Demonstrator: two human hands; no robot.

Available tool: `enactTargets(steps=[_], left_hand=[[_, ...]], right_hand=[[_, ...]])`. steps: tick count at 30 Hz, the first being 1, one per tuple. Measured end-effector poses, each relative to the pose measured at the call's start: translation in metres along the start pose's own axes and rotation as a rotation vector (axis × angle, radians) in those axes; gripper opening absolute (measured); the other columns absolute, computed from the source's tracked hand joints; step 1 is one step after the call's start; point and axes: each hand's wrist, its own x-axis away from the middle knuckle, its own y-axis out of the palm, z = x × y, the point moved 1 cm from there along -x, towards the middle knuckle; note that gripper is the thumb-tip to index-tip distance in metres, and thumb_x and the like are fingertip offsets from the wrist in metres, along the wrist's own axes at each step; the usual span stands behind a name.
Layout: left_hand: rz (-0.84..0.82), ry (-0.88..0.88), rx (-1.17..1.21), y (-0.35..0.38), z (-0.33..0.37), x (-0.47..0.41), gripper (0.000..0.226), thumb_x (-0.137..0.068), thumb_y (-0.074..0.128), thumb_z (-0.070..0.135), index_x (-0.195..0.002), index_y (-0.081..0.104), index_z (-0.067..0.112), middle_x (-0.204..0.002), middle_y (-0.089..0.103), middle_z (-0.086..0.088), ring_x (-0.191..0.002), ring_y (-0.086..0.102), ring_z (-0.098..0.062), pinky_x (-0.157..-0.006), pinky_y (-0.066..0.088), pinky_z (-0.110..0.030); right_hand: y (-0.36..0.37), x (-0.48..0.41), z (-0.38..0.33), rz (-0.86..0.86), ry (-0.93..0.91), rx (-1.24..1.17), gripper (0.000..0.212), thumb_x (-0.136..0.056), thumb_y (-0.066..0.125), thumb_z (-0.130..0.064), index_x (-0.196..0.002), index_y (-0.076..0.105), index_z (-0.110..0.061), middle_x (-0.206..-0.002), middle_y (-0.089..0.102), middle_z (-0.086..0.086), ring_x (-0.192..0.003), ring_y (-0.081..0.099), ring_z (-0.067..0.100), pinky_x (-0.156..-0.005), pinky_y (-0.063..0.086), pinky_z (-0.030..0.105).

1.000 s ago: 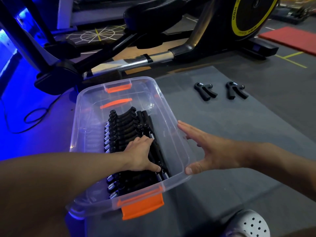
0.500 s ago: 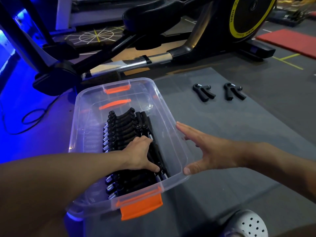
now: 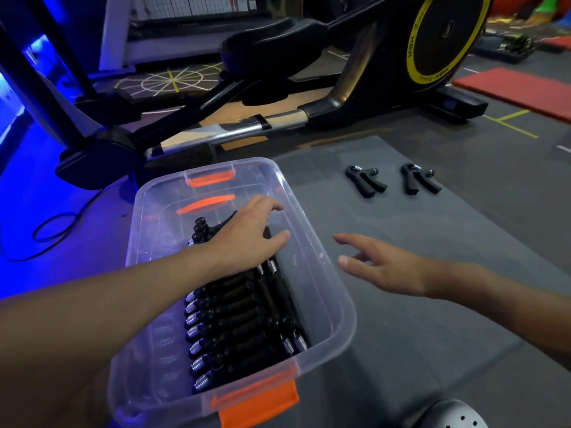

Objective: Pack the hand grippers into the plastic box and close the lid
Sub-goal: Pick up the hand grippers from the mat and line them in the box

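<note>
nearest, at 5 o'clock, the toe of a white perforated shoe [image 3: 454, 415] pokes into view on the grey mat [image 3: 432, 319]. just ahead sits the clear plastic box [image 3: 338, 304], its top open, an orange latch [image 3: 258, 403] hanging from its near end wall. inside, a row of packed hand grippers [image 3: 238, 319] lies side by side on the box floor, black handles and steel springs showing. the left hand [image 3: 247, 239] rests on the far end of that row, fingers relaxed and loosely spread, gripping nothing. at 3 o'clock from the box the right hand [image 3: 383, 267] hangs over the mat, open, fingers pointing towards the box wall but apart from it. farther out, at 1 o'clock, two loose hand grippers [image 3: 366, 182] lie side by side on the mat, well apart from the box. beyond them stands an elliptical trainer [image 3: 432, 41], with a red mat [image 3: 519, 91] at 2 o'clock.
</note>
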Motion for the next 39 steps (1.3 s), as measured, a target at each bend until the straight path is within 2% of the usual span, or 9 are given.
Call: enactTargets(steps=[2,5,7,10,15,18,24,28,39], left_hand=[[0.018,0.046,-0.024,-0.006,0.007,-0.007,0.057,-0.083,0.054,0.054,-0.131,0.042,0.025,-0.130,0.038,0.012,-0.125,0.040,-0.011,-0.105,0.038,-0.038],[0.027,0.088,-0.106,-0.009,0.016,-0.021,0.065,-0.084,0.058,0.055,-0.137,0.038,0.022,-0.143,0.029,0.007,-0.135,0.030,-0.014,-0.111,0.030,-0.035],[0.017,0.088,-0.178,-0.011,0.019,-0.031,0.077,-0.082,0.055,0.063,-0.142,0.033,0.021,-0.153,0.021,0.001,-0.143,0.021,-0.017,-0.115,0.025,-0.039],[-0.030,0.060,-0.267,-0.016,0.014,-0.045,0.093,-0.075,0.039,0.079,-0.148,0.024,0.022,-0.159,0.013,0.001,-0.147,0.011,-0.017,-0.118,0.020,-0.045],[-0.042,0.067,-0.475,-0.022,-0.002,-0.057,0.104,-0.068,0.015,0.085,-0.152,0.015,0.024,-0.162,0.005,0.005,-0.148,-0.003,-0.011,-0.118,0.004,-0.033],[-0.092,0.019,-0.481,-0.022,-0.010,-0.058,0.104,-0.067,0.012,0.087,-0.153,0.006,0.030,-0.161,-0.006,0.013,-0.146,-0.013,-0.005,-0.116,-0.003,-0.032],[-0.159,-0.032,-0.391,-0.021,-0.017,-0.064,0.102,-0.065,0.023,0.092,-0.150,0.000,0.042,-0.156,-0.014,0.026,-0.141,-0.020,0.006,-0.114,-0.004,-0.028],[-0.187,-0.032,-0.381,-0.022,-0.017,-0.066,0.104,-0.058,0.018,0.096,-0.148,-0.002,0.046,-0.154,-0.019,0.030,-0.136,-0.027,0.011,-0.112,-0.007,-0.024],[-0.181,-0.025,-0.299,-0.023,-0.013,-0.064,0.104,-0.057,0.021,0.097,-0.147,0.006,0.047,-0.155,-0.010,0.031,-0.139,-0.017,0.011,-0.112,-0.001,-0.025]], right_hand=[[-0.010,-0.017,0.018,0.072,0.075,0.029,0.060,-0.095,0.040,-0.050,-0.148,0.031,-0.022,-0.144,0.042,-0.007,-0.116,0.053,0.010,-0.096,0.036,0.020],[-0.034,-0.047,0.052,0.157,0.197,0.089,0.060,-0.096,0.040,-0.051,-0.146,0.034,-0.019,-0.146,0.044,0.004,-0.123,0.052,0.020,-0.105,0.037,0.031],[-0.052,-0.066,0.072,0.226,0.282,0.101,0.060,-0.095,0.043,-0.052,-0.144,0.038,-0.018,-0.144,0.046,0.007,-0.124,0.052,0.024,-0.104,0.036,0.032],[-0.073,-0.097,0.095,0.336,0.376,0.093,0.058,-0.094,0.048,-0.049,-0.140,0.044,-0.013,-0.139,0.049,0.010,-0.122,0.052,0.028,-0.100,0.037,0.030],[-0.070,-0.158,0.144,0.481,0.476,0.047,0.055,-0.094,0.052,-0.043,-0.133,0.049,-0.005,-0.134,0.052,0.019,-0.123,0.050,0.034,-0.103,0.040,0.040],[-0.056,-0.194,0.172,0.470,0.497,0.060,0.058,-0.090,0.052,-0.050,-0.132,0.047,-0.011,-0.139,0.044,0.014,-0.126,0.046,0.035,-0.105,0.038,0.050],[-0.063,-0.254,0.205,0.509,0.434,0.044,0.064,-0.089,0.053,-0.049,-0.145,0.037,-0.022,-0.156,0.024,0.008,-0.141,0.029,0.032,-0.113,0.029,0.049],[-0.065,-0.275,0.224,0.458,0.467,0.072,0.060,-0.093,0.051,-0.048,-0.145,0.040,-0.019,-0.156,0.026,0.012,-0.141,0.028,0.033,-0.116,0.026,0.041],[-0.046,-0.251,0.219,0.448,0.406,0.070,0.053,-0.088,0.056,-0.038,-0.138,0.050,-0.022,-0.150,0.036,0.006,-0.136,0.038,0.027,-0.110,0.035,0.049]])
